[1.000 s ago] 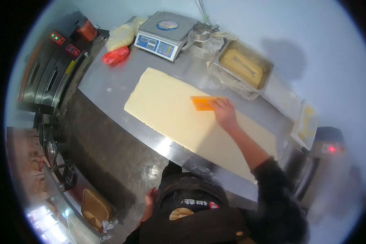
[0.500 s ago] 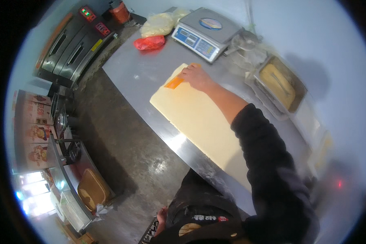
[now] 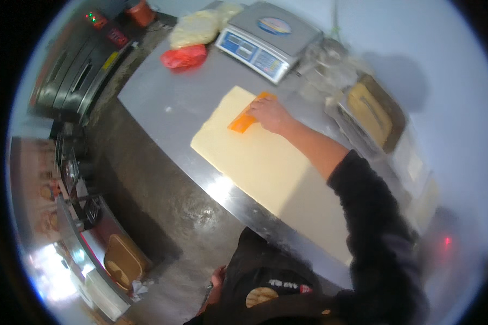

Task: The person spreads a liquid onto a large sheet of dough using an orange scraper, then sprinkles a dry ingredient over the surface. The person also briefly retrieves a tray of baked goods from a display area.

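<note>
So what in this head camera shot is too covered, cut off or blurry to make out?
All in the head view:
Right end of the pale dough sheet: hidden behind the right sleeve.
Middle of the orange scraper: covered by the right hand.
Finger pose of the left hand: too small and blurred.
Top of the orange container: cut off by the upper edge.

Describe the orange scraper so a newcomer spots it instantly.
Find the metal table, then the long cream sheet on it. Toward the sheet's far-left end, the right hand holds a flat scraper, bright orange, unlike the red bag beyond.
</note>
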A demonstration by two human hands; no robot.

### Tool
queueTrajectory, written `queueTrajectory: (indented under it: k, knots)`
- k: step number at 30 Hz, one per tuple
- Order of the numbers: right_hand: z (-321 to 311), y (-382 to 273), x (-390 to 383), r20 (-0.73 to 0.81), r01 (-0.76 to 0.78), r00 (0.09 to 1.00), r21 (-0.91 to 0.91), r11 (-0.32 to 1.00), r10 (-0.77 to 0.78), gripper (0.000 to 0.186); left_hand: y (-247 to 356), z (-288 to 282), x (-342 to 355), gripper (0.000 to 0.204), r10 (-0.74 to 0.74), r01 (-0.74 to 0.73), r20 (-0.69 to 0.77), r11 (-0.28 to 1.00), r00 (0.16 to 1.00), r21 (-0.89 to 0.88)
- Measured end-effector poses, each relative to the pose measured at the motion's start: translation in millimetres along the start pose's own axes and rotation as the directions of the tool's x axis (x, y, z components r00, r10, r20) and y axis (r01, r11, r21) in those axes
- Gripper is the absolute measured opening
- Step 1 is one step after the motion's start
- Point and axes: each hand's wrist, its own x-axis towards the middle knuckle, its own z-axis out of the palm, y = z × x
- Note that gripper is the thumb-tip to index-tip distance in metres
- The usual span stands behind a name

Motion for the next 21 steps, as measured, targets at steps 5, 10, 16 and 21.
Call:
queueTrajectory:
  k: [5,10,16,21]
  knots:
    - [-13.8,16.9,-133.2,0.082,-0.041,0.996,0.072,0.997,0.036,0.041,35.8,12.0,50.7,0.047,0.071,-0.107,0.140,0.956,0.988,0.273]
    - [-36.2,22.0,-306.2,0.213,-0.117,0.970,-0.031,0.993,0.121,0.028,58.6,36.8,65.6,0.046,0.021,-0.025,0.163,0.999,0.986,0.021]
    - [-63.1,-7.8,-527.0,0.248,-0.331,0.919,0.064,0.941,0.307,0.035,57.4,69.5,56.7,0.045,-0.096,0.092,0.159,0.995,0.983,0.028]
    - [-69.8,-39.6,-671.0,0.240,-0.508,0.842,0.054,0.860,0.483,0.036,35.5,101.7,45.4,0.044,-0.040,0.015,0.106,0.973,0.994,0.231]
